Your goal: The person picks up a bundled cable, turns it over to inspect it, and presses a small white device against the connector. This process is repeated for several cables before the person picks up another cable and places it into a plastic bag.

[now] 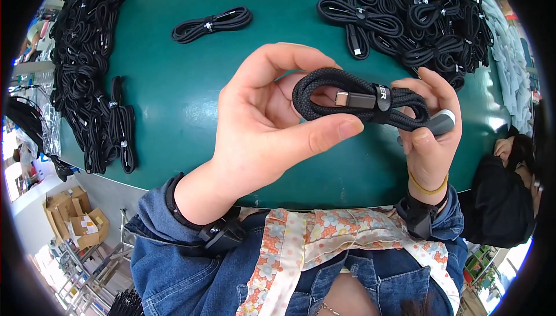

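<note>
A coiled black braided cable (362, 101) is held up over the table, bound at its middle by a black strap (383, 97) with pale lettering. A connector with a metal tip lies inside its left loop. My left hand (255, 116) is closed round the left loop, thumb in front and fingers behind. At the other end, my right hand (435, 151) is closed about the right loop. A grey, white-ended object (442, 123) rests in that same hand; its kind is unclear because fingers cover part of it.
Green table (174, 119). One bound cable (212, 24) lies alone beyond my hands. Piles of coiled cables line the left (81, 84) and the far right (428, 20). Another person's dark sleeve (501, 200) is at the right edge. Cardboard boxes (75, 217) stand lower left.
</note>
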{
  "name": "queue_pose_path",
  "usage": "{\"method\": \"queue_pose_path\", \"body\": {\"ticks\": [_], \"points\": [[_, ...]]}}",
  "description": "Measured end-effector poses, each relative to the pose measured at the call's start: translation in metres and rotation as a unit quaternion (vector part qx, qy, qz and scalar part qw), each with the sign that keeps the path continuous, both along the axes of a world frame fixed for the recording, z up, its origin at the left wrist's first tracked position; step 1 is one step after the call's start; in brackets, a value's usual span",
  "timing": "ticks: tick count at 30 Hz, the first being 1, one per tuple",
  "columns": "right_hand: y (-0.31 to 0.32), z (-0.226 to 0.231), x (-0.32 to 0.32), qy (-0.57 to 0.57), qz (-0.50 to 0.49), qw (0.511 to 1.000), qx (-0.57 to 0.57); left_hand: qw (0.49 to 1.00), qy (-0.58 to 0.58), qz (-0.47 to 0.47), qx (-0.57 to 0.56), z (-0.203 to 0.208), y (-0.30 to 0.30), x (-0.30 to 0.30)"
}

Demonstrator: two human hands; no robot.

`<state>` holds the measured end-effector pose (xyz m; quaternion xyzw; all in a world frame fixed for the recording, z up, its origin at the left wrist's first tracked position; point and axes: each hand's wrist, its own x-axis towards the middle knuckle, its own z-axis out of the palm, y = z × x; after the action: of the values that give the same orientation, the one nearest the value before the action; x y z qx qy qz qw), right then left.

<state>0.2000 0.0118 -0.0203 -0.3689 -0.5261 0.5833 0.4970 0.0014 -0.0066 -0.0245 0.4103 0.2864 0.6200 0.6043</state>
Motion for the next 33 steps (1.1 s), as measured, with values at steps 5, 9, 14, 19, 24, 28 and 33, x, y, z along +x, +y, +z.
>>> {"method": "queue_pose_path", "body": {"ticks": [5,9,14,19,24,28,33], "points": [[0.001,0.000,0.001,-0.010,0.005,0.999,0.035,0.997,0.059,0.013,0.044,-0.004,0.001,-0.003],[0.001,0.000,0.003,-0.010,-0.001,0.998,0.056,0.994,0.082,0.014,0.072,-0.003,0.000,-0.003],[0.000,-0.001,0.002,0.084,0.044,0.992,0.082,0.985,0.104,0.004,0.139,-0.003,0.002,-0.006],[-0.003,-0.002,0.006,0.075,0.053,0.989,0.114,0.977,0.102,0.002,0.187,-0.006,0.006,-0.006],[-0.004,-0.002,0.000,0.086,0.034,0.987,0.134,0.979,0.123,0.002,0.164,0.002,0.003,-0.008],[0.011,0.011,0.014,-0.233,0.138,0.879,0.393,0.992,0.120,-0.017,0.038,0.012,0.001,-0.011],[0.002,0.015,0.003,-0.302,0.110,0.895,0.308,0.985,0.061,-0.048,-0.157,0.006,0.010,-0.012]]}}
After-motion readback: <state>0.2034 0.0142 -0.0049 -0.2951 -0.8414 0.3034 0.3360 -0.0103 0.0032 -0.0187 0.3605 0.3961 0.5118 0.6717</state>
